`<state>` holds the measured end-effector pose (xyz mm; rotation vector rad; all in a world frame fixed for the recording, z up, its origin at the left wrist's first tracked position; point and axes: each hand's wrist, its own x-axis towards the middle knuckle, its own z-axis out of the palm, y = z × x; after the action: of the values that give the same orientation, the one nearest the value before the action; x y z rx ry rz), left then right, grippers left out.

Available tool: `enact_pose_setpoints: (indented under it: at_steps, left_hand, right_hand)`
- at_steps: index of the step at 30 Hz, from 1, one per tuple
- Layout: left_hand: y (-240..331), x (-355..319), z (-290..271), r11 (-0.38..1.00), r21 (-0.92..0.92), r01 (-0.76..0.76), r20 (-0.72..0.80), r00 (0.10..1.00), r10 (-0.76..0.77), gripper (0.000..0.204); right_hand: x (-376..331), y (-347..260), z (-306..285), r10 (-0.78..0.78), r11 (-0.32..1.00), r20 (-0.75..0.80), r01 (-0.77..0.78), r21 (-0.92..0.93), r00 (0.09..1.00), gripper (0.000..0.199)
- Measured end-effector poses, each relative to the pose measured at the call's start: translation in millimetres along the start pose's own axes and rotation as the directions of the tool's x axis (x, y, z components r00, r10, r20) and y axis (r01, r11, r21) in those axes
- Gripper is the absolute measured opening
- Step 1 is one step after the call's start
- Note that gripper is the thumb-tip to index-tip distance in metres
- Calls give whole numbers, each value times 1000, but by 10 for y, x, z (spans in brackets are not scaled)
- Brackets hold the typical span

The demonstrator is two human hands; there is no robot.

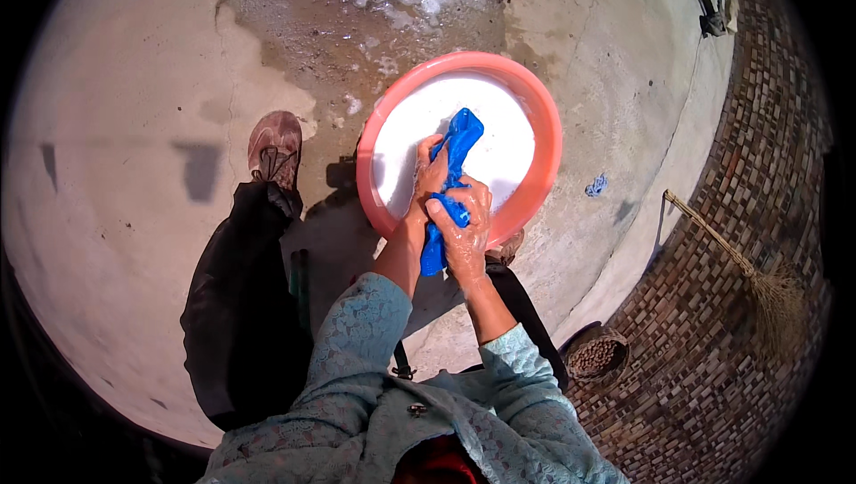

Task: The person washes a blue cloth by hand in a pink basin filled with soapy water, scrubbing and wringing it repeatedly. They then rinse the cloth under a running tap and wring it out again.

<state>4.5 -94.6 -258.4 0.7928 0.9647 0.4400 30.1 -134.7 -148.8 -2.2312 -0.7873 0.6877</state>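
Note:
Between my two wet hands is a bunched, twisted blue cloth (462, 141), held over the near part of a pink plastic basin (546, 118). White suds (499, 150) fill the basin. My left hand (426, 183) is closed around the cloth from the left, its upper end sticking out past the fingers. My right hand (465, 233) grips it lower and to the right, thumb on top. The cloth's lower end hangs below the hands, by the basin's near rim. Some of the left fingers are hidden behind the cloth.
Foamy water (383, 16) wets the concrete beyond the basin. A small blue scrap (596, 185) lies right of it. A straw broom (771, 297) and a basket of small round brown things (597, 355) rest on the right. My left shoe (275, 150) stands left of the basin.

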Motion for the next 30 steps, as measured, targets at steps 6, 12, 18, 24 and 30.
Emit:
enact_pose_setpoints:
  at_steps: [6,12,18,24,30]
  left_hand:
    - [243,-190,156,806,-314,503,167,864,-474,36]
    - [80,-72,50,843,519,140,-160,985,-65,66]
    - [-338,-23,-307,793,595,134,-203,979,-14,73]
    - [-387,-57,-250,762,643,-78,-28,992,126,79]
    - [-31,76,-90,926,110,362,-159,926,-343,95]
  right_hand:
    - [515,844,-47,343,930,-149,-314,192,927,25]
    - [828,1150,-319,274,962,-328,-265,71,904,41]
    - [286,1253,277,-54,678,436,354,-644,898,72]
    - [649,2468,382,89,590,538,391,-706,838,44]
    - [765,1023,-142,170,920,257,-247,304,951,14]
